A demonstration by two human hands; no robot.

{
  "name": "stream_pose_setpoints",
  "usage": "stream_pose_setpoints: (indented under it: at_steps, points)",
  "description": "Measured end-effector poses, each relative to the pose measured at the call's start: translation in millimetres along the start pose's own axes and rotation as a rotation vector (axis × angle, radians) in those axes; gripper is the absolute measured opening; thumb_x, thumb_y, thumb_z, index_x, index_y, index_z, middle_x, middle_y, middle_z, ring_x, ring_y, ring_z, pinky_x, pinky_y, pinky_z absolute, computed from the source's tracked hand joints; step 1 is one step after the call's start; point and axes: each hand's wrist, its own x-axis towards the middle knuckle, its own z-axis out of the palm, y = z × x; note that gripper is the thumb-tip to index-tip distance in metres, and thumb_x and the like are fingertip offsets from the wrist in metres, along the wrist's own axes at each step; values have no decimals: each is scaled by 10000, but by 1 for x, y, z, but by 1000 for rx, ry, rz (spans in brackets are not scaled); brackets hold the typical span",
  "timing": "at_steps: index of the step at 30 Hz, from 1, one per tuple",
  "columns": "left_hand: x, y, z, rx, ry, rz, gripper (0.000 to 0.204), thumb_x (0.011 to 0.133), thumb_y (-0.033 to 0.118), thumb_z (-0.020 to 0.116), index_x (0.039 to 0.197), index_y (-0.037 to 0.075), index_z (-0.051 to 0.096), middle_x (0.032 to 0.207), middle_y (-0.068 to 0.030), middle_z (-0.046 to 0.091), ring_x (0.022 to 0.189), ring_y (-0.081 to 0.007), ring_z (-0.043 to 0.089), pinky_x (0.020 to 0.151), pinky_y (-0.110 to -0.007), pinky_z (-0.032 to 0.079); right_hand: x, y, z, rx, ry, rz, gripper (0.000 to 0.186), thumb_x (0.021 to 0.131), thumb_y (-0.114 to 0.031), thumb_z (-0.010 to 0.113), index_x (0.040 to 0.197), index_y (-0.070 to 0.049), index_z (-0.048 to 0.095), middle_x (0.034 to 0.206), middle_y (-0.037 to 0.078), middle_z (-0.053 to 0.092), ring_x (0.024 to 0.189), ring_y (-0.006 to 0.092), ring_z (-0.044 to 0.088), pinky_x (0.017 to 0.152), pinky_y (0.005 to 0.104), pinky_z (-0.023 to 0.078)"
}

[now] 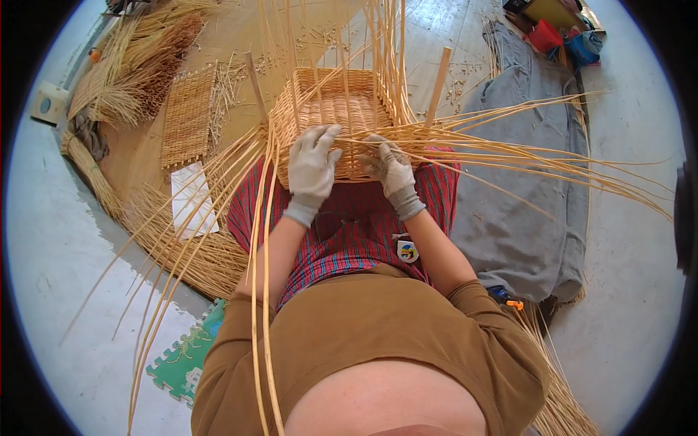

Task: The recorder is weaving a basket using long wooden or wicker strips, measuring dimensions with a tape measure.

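Basket (334,112), upper centre: woven wicker, ribbed and rough, low sheen. Loose rods (451,136), centre right: same cane-like material, smooth, faintly glossy. Stake (438,87), upper right of centre: plain wood, matt. Gloves (311,161): pale knitted cloth, matt. Woven panel (190,120), upper left: coarse wicker, dull. Sheet (193,200), left: white paper, creased. Cover (523,182), right: grey cloth, wrinkled, matt. Mat (178,363), lower left: green, foam-like, matt. Checked garment (349,225), centre: soft woven cloth.
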Motion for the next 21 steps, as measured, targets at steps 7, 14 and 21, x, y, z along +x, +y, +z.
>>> stream_pose_setpoints:
  at_steps: [7,14,21]
  points:
    - [26,-29,21,-287,-324,-72,189,846,8,705,1016,82,743,964,-105,685,851,-243,684,774,-374,560,21,-1,18,-68,-106,-128,241,1058,-189,574,1245,-62,659,1175,104,717,1007,230,728,794,319,619]
    - [15,-35,16,-465,-159,-41,507,861,-42,717,1294,120,510,1120,-94,596,1049,-237,641,877,-370,558,29,9,51,128,-164,-147,301,1050,-261,588,1257,-49,646,1092,76,720,1009,181,694,812,293,609]
    - [9,-59,28,-551,-198,-109,356,795,-219,606,1039,40,623,1175,-105,510,1061,-236,624,903,-311,604,52,-16,48,-242,-235,66,257,1068,-301,567,1132,-89,698,851,-14,711,579,41,558,450,201,418]
